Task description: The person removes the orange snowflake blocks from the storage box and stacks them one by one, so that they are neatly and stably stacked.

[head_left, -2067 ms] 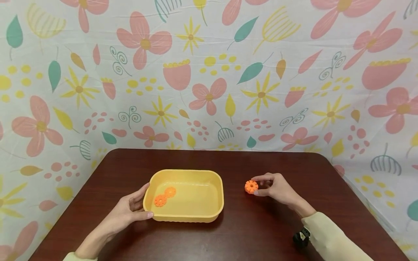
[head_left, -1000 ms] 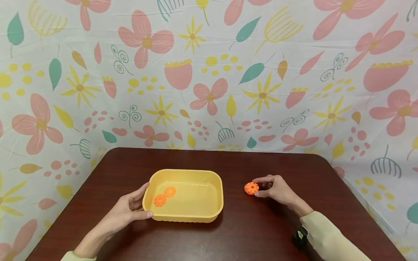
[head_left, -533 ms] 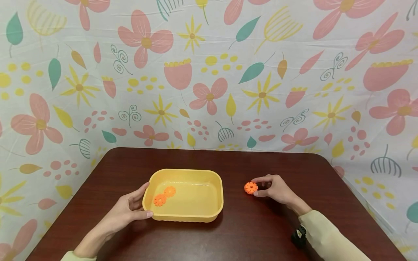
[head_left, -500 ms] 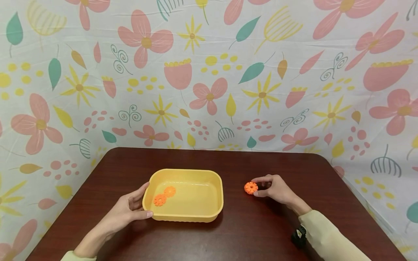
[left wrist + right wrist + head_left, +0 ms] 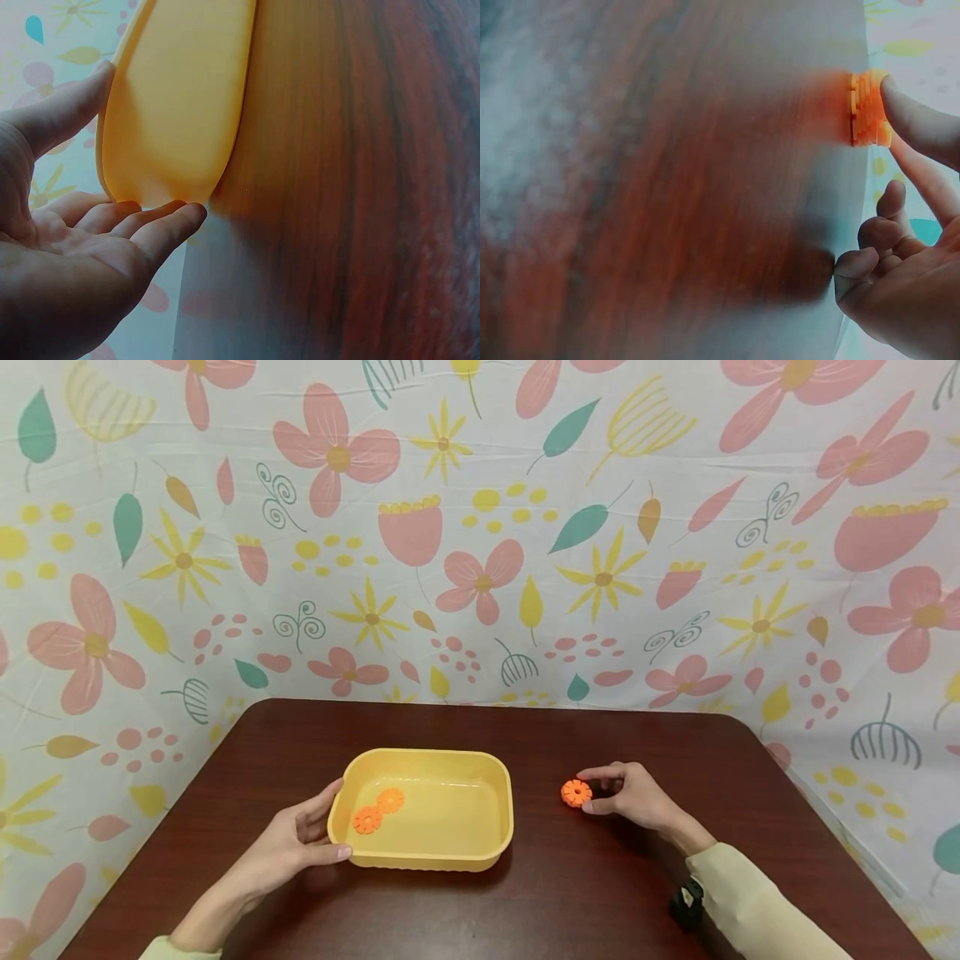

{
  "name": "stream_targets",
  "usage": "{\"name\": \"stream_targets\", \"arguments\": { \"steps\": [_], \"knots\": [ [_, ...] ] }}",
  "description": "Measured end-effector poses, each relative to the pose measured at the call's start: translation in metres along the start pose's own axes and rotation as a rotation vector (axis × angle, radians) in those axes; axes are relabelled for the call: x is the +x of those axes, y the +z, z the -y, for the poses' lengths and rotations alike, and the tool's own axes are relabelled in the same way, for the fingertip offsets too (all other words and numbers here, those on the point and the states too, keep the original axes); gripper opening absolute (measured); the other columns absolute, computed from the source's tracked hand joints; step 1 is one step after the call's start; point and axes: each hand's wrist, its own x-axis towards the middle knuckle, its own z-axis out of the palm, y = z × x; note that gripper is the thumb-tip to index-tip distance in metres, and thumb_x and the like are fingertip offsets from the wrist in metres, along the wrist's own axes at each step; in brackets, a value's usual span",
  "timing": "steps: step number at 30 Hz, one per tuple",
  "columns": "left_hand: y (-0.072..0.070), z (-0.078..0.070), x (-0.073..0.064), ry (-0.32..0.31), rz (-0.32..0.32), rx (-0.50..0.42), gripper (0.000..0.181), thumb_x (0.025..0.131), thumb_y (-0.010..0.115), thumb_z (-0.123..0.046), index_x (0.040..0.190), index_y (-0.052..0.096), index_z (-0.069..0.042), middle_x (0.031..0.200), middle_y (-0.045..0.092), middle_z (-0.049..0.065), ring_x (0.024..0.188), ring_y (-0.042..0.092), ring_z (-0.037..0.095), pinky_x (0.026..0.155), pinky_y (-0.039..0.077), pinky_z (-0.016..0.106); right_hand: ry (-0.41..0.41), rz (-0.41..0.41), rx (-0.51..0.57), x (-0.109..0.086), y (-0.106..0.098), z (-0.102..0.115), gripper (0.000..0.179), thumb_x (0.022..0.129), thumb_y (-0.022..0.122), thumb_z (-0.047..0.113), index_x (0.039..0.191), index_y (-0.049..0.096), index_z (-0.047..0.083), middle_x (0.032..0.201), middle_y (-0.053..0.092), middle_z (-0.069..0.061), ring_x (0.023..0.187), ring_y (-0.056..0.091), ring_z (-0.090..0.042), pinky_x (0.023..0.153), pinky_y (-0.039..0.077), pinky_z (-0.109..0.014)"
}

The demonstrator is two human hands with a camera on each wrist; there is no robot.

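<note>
On the left, my left hand (image 5: pixel 292 842) grips the end of a shallow yellow plastic tray (image 5: pixel 420 863), thumb at its near corner and fingers along the side wall. In the left wrist view the fingertips (image 5: pixel 191 215) press against the end of the tray. Two orange notched discs (image 5: pixel 367 820) lie inside it, near the held end. To the right, my right hand (image 5: pixel 633 793) pinches a small stack of orange notched discs (image 5: pixel 576 793) between thumb and index finger. The right wrist view shows the stack edge-on at the tabletop, its layers slightly out of line.
Both things are on a dark red-brown wooden table (image 5: pixel 480 914). A white cloth (image 5: pixel 480 677) printed with flowers and leaves hangs behind and beside it. A black strap device (image 5: pixel 686 903) sits at the right sleeve (image 5: pixel 757 897).
The disc stack has shifted and turned slightly under the right fingers, which moved a little toward me. The left hand keeps its hold, and the tray stays put.
</note>
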Motion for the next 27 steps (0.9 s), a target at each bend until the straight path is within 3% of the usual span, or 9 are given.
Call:
{"name": "stream_targets", "arguments": {
  "steps": [11,20,27],
  "knots": [
    [0.0,-0.001,0.0,-0.004,0.005,-0.008,0.099,0.094,0.079,-0.003,0.168,0.013,-0.001,0.171,0.017,0.021,0.144,0.041,0.048,0.097,0.055,0.03,-0.013,-0.014,0.007,-0.003,-0.002,0.007,0.046,0.084,0.091,0.014,0.126,0.076,0.002,0.096,0.058,-0.014,0.085,0.046,-0.027,0.064,0.037,-0.03],
    [0.0,0.0,-0.001,-0.006,-0.005,0.007,0.099,0.093,0.08,-0.003,0.168,0.014,0.0,0.171,0.018,0.022,0.145,0.04,0.049,0.097,0.054,0.029,-0.065,-0.002,0.003,-0.002,0.01,0.035,0.04,0.085,0.089,0.013,0.122,0.078,0.002,0.1,0.065,-0.016,0.085,0.052,-0.026,0.066,0.044,-0.027],
    [0.0,-0.003,0.0,-0.009,-0.002,0.011,0.1,0.093,0.08,-0.003,0.168,0.014,0.0,0.171,0.017,0.021,0.146,0.038,0.048,0.098,0.054,0.029,-0.137,0.035,-0.001,0.002,0.024,0.062,0.035,0.085,0.091,0.018,0.116,0.081,0.008,0.095,0.063,-0.017,0.077,0.05,-0.025,0.063,0.042,-0.026]
  ]
}}
